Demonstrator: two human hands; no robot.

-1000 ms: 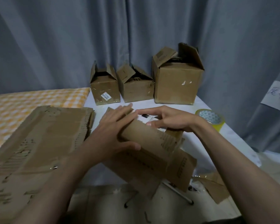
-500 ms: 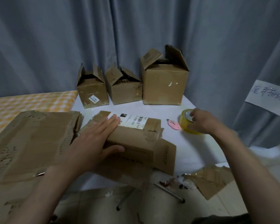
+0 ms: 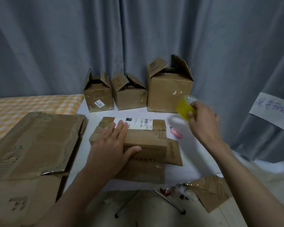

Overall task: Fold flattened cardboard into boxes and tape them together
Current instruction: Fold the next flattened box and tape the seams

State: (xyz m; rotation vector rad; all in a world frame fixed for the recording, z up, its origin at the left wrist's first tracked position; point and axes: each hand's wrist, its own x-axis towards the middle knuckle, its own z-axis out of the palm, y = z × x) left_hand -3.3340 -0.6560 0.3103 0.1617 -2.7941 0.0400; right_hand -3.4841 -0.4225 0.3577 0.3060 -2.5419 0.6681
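Note:
A small folded cardboard box (image 3: pixel 147 140) with a white shipping label lies on the white table (image 3: pixel 195 159) in front of me. My left hand (image 3: pixel 111 148) presses flat on its folded flaps, fingers straight, thumb against the near side. My right hand (image 3: pixel 202 118) grips a yellow roll of tape (image 3: pixel 184 106), lifted above the table to the right of the box. A stack of flattened cardboard (image 3: pixel 34 145) lies at the left.
Three folded boxes with open top flaps (image 3: pixel 98 95) (image 3: pixel 129 95) (image 3: pixel 169 90) stand at the back against a grey curtain. A pink cutter (image 3: pixel 176 132) lies right of the box. Cardboard scraps (image 3: pixel 208 192) sit at the table's near right edge. A checked cloth (image 3: pixel 31 105) covers the left.
My right hand left the box, took hold of the tape roll at the right and has now lifted it off the table. My left hand stayed pressing the box down.

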